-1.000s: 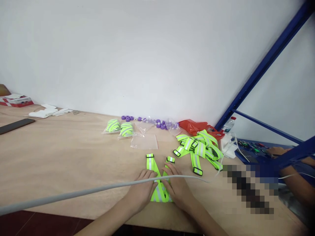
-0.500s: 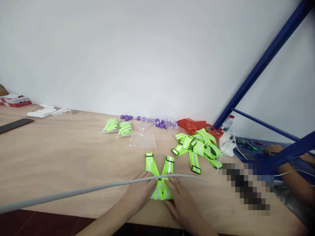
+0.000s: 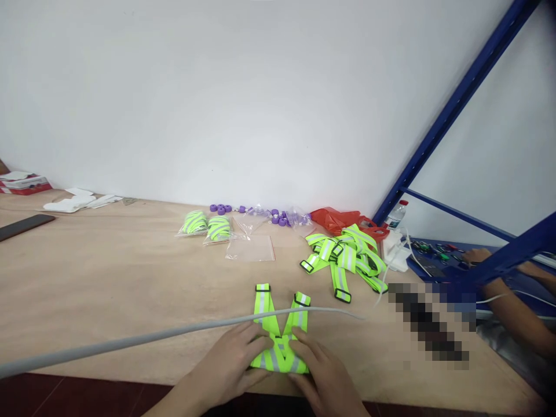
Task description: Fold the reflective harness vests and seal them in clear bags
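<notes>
A neon-yellow reflective strap vest (image 3: 281,346) with grey stripes and black buckles lies on the table near its front edge. Its two buckled straps spread away from me in a V, and the bottom is folded into a band. My left hand (image 3: 238,354) grips the left side of that band, thumb at the near edge and fingers on top. On the opposite side my right hand (image 3: 320,360) pinches the band the same way. A grey cable (image 3: 174,329) crosses in front of the straps and partly hides them.
To the right is a pile of similar reflective straps (image 3: 347,258) by a red plastic bag (image 3: 336,219). Two bagged strap bundles (image 3: 219,228), a flat clear bag (image 3: 251,248) and purple rolls (image 3: 220,208) lie farther back. A co-worker's arm (image 3: 506,307) shows beyond the blue frame (image 3: 460,95).
Both hands and the vest have come nearer to the table's front edge. The bottom band now looks wider and flatter between my hands. The view has shifted slightly.
</notes>
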The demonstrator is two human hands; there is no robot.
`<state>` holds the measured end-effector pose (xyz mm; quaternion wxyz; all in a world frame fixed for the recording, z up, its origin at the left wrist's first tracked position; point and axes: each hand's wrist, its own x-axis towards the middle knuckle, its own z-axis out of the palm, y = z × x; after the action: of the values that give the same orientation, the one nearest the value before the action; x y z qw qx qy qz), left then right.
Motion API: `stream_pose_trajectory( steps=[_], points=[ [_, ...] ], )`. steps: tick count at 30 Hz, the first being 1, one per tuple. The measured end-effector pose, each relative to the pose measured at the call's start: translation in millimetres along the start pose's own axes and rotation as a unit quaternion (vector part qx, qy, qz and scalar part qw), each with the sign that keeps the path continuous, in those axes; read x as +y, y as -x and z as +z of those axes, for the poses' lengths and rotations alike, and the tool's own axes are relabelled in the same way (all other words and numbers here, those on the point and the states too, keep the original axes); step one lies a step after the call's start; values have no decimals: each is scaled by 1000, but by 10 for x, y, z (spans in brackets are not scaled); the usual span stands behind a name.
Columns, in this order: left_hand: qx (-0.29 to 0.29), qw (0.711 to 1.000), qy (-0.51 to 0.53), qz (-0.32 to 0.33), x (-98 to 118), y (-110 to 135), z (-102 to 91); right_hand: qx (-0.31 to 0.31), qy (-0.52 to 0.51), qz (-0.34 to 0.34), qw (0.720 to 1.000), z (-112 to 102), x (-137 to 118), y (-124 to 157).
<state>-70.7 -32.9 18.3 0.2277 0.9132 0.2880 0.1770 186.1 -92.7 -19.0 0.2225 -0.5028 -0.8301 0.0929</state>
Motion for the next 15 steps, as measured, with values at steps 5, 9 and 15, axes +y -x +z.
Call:
stream_pose_trajectory(
  steps=[5,9,15],
  points=[
    [-13,996,89,-10,-13,-107,-162,39,-59,45,996,-56,15,-110],
    [-10,990,134,-51,-106,-255,-222,28,-109,98,989,-116,65,-263],
    [-15,994,94,-57,-346,-560,-107,55,-155,135,977,-59,148,-399]
  ],
)
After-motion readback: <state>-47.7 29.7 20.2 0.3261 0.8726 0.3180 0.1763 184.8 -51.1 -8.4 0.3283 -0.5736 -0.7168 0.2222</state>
